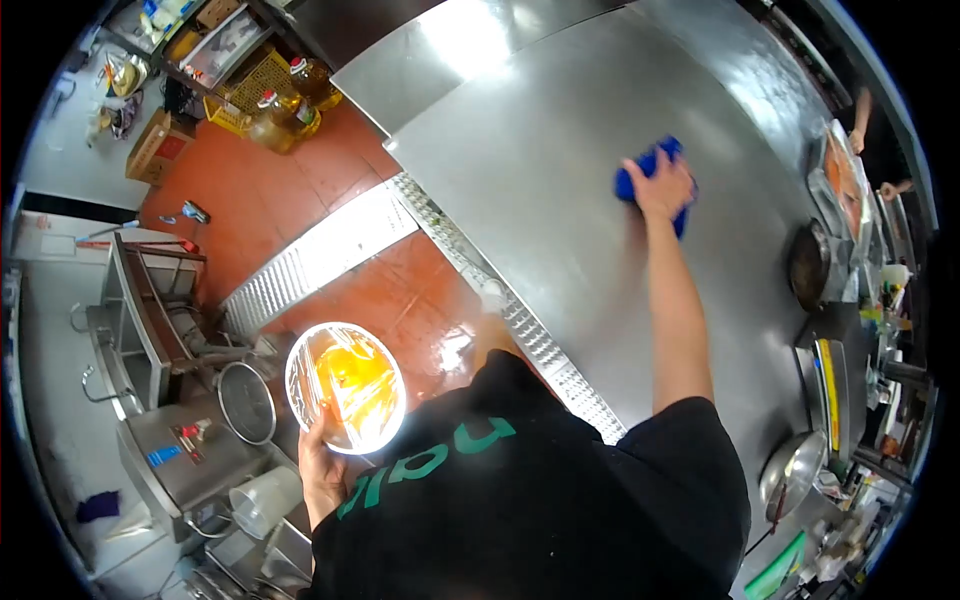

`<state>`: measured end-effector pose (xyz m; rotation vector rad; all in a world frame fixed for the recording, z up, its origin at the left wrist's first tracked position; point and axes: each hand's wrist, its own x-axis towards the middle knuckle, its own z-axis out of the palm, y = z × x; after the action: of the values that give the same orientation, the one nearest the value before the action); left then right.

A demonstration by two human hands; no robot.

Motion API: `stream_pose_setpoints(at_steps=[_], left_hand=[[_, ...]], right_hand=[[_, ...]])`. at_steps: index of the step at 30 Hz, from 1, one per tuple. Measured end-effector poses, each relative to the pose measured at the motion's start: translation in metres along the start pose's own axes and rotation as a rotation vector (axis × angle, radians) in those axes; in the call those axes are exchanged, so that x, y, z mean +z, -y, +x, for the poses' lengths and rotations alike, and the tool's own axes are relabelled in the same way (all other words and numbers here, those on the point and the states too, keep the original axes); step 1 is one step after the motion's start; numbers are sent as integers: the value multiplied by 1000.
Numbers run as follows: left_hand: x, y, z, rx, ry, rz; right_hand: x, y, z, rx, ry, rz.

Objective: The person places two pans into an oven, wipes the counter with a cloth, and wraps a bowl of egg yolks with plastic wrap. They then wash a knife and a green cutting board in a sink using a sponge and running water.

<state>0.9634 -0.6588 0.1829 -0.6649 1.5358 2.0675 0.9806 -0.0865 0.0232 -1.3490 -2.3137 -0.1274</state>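
My left hand (320,468) holds a round bowl (345,385) by its near edge, out over the floor. Clear cling film stretches across the bowl, and something yellow-orange shows through it. On the steel worktop (520,150), my right hand (665,190) rests on a blue cloth (628,186), its fingers spread over it and the arm reaching forward. Part of the cloth lies hidden under the palm.
A frying pan (808,265) and a metal wok (793,475) line the worktop's right side. Oil bottles (290,112) stand on the red floor (250,190) at upper left. A sieve (247,402) sits near the steel sink. Another person's hand (857,140) shows far right.
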Motion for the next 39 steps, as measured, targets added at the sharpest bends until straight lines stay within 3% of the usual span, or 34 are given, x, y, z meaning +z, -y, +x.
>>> stream_pose_setpoints(at_steps=[2,3,4,6,10,14,16,19,21,22,24,25,26,28,31,32,34,39], left_hand=[[18,-24,21,6,-6,13],[30,-36,33,22,71,26],[46,-47,45,73,100,48],[67,-64,68,20,126,40],[104,-74,106,-61,164,12],[138,-74,138,-214,232,10],[148,-77,152,-226,259,52],[148,-89,171,-221,304,139],[146,-105,180,-230,279,161],[139,-113,189,-254,293,173],[133,-139,198,-287,329,180],[134,-154,204,-336,370,188],[137,-163,209,-284,247,233],[134,-181,230,-255,193,198],[122,-213,257,-239,289,182],[111,-214,272,-142,199,184],[108,-230,286,-125,261,175],[85,-243,311,-91,132,170]], right_hand=[[16,89,9,-271,67,257],[55,131,3,-462,19,258],[-20,188,-18,-446,148,398],[-26,238,-54,-634,286,531],[-66,201,-100,-557,380,592],[-77,69,-79,-182,243,176],[-49,-41,-81,27,155,-109],[-58,-133,-78,434,-128,-418],[-46,-180,-70,993,52,-583],[-40,-191,-66,1112,-4,-511],[-39,-155,-31,1335,12,-416],[-32,-130,-11,1302,60,-409],[-21,-101,10,1269,107,-405],[7,-26,55,1026,147,-389],[62,81,120,602,156,-202],[81,118,141,459,147,-141],[126,188,179,174,71,22],[184,357,242,-171,58,294]])
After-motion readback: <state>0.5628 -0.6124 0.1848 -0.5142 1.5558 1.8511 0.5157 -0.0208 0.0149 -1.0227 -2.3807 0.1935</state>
